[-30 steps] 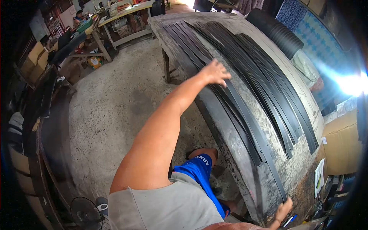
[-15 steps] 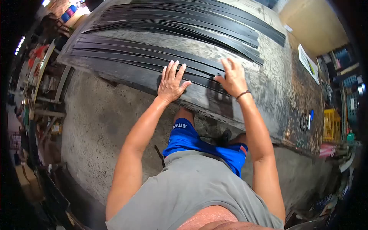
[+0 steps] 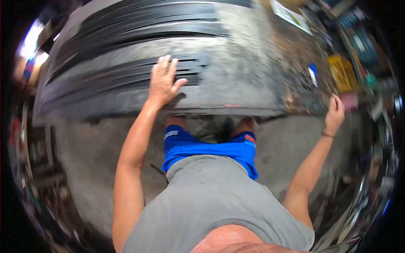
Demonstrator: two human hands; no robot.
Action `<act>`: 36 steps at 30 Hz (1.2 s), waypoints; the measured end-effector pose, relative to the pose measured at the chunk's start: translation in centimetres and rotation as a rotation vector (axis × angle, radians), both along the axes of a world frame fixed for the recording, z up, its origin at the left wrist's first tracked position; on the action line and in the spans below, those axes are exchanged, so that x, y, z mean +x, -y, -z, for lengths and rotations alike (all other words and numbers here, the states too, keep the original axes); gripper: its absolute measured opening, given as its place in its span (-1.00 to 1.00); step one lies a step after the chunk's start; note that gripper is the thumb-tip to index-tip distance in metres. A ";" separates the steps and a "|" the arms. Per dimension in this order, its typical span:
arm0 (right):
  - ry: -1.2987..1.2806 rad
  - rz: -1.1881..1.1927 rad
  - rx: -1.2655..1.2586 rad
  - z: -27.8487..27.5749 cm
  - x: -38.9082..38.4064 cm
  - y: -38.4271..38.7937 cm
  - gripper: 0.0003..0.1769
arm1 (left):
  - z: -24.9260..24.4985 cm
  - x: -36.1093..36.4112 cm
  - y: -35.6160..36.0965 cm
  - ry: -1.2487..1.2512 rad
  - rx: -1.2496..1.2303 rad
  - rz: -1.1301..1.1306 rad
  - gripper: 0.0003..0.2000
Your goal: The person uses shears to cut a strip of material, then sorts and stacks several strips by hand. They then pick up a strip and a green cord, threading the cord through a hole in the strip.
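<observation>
Several long black strips (image 3: 122, 76) lie side by side near the front edge of the table (image 3: 240, 80). My left hand (image 3: 163, 82) rests over their right part with its fingers spread. Farther back lies another group of black strips (image 3: 168, 21). My right hand (image 3: 335, 111) is out at the table's front right corner, beside a pink item (image 3: 349, 101), its fingers drawn together. Whatever it may hold is too small and blurred to make out.
A blue and white item (image 3: 312, 75) lies on the table's worn right part, and a paper sheet (image 3: 291, 17) is farther back. Past the right edge stand a yellow crate (image 3: 340, 72) and cluttered shelving (image 3: 365, 46). Concrete floor (image 3: 278, 156) shows below.
My right hand has left the strips and swung far right, its fingers now closed. My left hand stays over the strips. The view has turned and shifted to the right.
</observation>
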State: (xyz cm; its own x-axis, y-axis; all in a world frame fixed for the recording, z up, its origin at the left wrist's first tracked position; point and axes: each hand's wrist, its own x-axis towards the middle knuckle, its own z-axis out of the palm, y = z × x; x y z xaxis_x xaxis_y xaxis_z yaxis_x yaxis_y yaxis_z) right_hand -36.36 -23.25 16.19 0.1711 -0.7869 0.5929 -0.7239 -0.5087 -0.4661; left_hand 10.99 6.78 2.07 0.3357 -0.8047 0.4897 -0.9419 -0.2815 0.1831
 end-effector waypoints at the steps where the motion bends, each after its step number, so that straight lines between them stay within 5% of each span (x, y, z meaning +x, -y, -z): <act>1: 0.068 0.052 -0.010 0.1 -1.9 0.2 -0.77 | 0.0 -0.7 1.3 0.020 -0.004 0.046 -0.32; 3: 0.096 0.082 0.018 0.2 -4.6 0.1 -0.77 | 0.1 -2.6 2.7 0.136 0.199 -0.012 -0.42; 14: -0.237 -0.105 0.185 10.1 -9.5 8.6 -0.78 | -0.6 -2.4 2.8 0.221 0.180 0.093 -0.36; 20: -0.360 -0.373 0.195 15.0 -9.0 13.9 -0.67 | -1.7 0.1 4.3 -0.088 0.041 0.034 -0.44; 26: -0.253 -0.248 0.221 15.2 -9.5 12.3 -0.76 | -2.0 4.9 9.2 0.035 0.018 -0.008 -0.54; 30: 0.052 -0.138 0.368 15.0 -13.1 11.6 -0.71 | -1.4 7.7 12.6 0.084 0.053 -0.073 -0.56; 32: 0.145 -0.056 0.445 15.4 -16.9 10.9 -0.65 | -1.0 8.9 13.9 0.125 0.027 -0.075 -0.56; 33: 0.465 -0.011 0.594 16.6 -19.1 10.3 -0.62 | -0.8 9.4 14.6 0.109 0.069 -0.095 -0.55; 34: 0.477 0.153 0.604 15.2 -18.5 7.2 -0.57 | 0.3 10.1 15.2 0.165 0.053 -0.113 -0.58; 36: 0.537 0.165 0.708 20.8 -26.8 7.5 -0.55 | 2.7 11.7 16.4 0.212 0.054 -0.178 -0.67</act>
State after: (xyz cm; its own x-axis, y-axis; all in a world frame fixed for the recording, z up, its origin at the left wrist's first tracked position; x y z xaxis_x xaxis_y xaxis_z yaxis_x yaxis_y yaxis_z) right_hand -63.16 -30.72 -4.60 -0.1362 -0.9881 -0.0714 -0.3571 0.1162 -0.9268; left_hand 22.65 -9.59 -0.68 0.3683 -0.7691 0.5223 -0.8926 -0.4496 -0.0326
